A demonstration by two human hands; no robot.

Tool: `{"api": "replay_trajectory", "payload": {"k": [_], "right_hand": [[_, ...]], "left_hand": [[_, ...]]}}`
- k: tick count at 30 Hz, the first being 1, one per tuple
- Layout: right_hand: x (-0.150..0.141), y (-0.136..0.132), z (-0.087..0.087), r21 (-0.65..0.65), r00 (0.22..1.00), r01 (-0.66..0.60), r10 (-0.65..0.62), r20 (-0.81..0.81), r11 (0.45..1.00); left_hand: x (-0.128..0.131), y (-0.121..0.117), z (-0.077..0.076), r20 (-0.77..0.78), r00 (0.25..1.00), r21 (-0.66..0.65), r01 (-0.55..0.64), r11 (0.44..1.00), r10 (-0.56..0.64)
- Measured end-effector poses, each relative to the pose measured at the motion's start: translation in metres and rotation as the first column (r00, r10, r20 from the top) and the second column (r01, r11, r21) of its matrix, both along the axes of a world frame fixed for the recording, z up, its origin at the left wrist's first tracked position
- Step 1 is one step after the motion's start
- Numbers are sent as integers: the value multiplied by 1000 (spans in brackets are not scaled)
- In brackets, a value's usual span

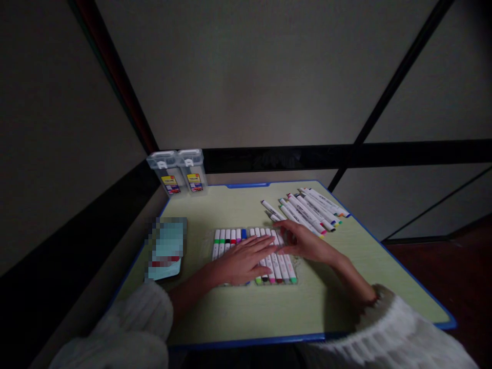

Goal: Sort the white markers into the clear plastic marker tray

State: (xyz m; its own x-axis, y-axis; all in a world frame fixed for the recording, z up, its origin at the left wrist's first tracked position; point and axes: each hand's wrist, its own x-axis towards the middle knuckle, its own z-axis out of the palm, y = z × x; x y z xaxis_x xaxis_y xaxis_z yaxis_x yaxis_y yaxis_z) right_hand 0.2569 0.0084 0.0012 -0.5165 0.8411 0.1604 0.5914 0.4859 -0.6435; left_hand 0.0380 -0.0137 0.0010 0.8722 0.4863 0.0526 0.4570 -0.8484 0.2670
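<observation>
Two clear plastic trays of white markers lie side by side on the small table. Across them stretches my left hand [246,259], palm down, fingers extended and resting on the markers. In the left tray, the markers [222,242] show green, black, red, purple and blue caps at the far end. In the right tray, the markers [277,269] have coloured caps toward me. At that tray's far right corner is my right hand [303,242], its thumb and fingers bent and apart around the marker ends. Whether it touches a marker is hard to see.
Loose white markers [307,210] lie in a spread pile at the table's [230,312] far right. Two lidded clear boxes [194,174] stand at the back left. A blurred, light-blue flat object [169,246] rests at the left edge. A wall [249,92] rises behind.
</observation>
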Motion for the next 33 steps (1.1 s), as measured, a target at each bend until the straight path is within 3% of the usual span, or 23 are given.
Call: {"api": "replay_trajectory", "payload": {"k": [3,6,9,14,18,22,27,33], "right_hand": [[0,-12,3,56,993,113,-111,-28,992],[5,-29,2,84,968,250,-251,-5,965],[10,-49,-7,66,928,372,-372,-3,926],[7,-72,-27,71,868,497,-495,-42,865],[0,-78,-33,26,853,521,-519,-56,853],[-8,-81,-35,60,831,555,-552,-61,829],[-15,-89,-38,67,798,597,-585,-143,799],[-19,-94,-40,-56,750,596,-580,-319,801]], "left_hand": [[-5,-2,5,143,986,-7,-83,997,83],[-17,2,14,206,941,48,-283,958,268],[-36,16,23,187,834,104,-543,834,519],[-69,36,25,142,699,112,-715,690,701],[-77,41,19,22,658,76,-752,655,753],[-76,41,15,-43,636,29,-770,638,770],[-75,42,19,-5,654,-60,-755,653,756],[-78,43,24,116,650,-217,-722,658,751]]}}
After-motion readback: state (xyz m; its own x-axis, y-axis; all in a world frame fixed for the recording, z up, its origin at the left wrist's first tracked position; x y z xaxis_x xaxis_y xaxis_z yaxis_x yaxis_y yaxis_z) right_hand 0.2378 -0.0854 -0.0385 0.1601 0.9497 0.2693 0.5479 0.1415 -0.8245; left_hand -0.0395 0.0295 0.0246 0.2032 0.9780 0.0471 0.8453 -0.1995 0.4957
